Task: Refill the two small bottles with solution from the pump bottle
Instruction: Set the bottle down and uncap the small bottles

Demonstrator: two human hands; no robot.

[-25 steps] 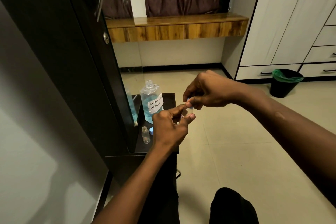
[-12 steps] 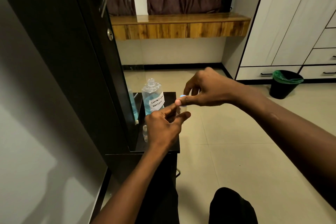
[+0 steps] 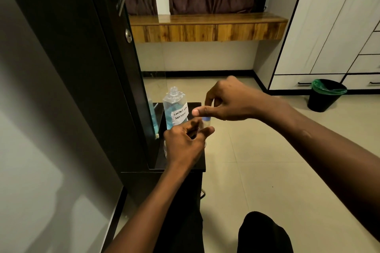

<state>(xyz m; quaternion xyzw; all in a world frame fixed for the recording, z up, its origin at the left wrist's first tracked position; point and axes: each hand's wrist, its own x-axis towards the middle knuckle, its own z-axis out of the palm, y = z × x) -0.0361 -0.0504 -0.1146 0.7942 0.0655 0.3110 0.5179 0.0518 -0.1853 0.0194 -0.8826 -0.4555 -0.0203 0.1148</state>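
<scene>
Pinching blue cap (image 3: 206, 118) at frame centre: right hand (image 3: 232, 101); left hand (image 3: 185, 146) grips small bottle (image 3: 204, 125) beneath. Looks light, slick, tiny; hold its body firmly.

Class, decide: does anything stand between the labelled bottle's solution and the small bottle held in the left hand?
Yes: the blue cap, held by the right hand, sits at the mouth of the small bottle in the left hand. The labelled bottle stands behind, neck open; nothing else visible lies between them.
</scene>
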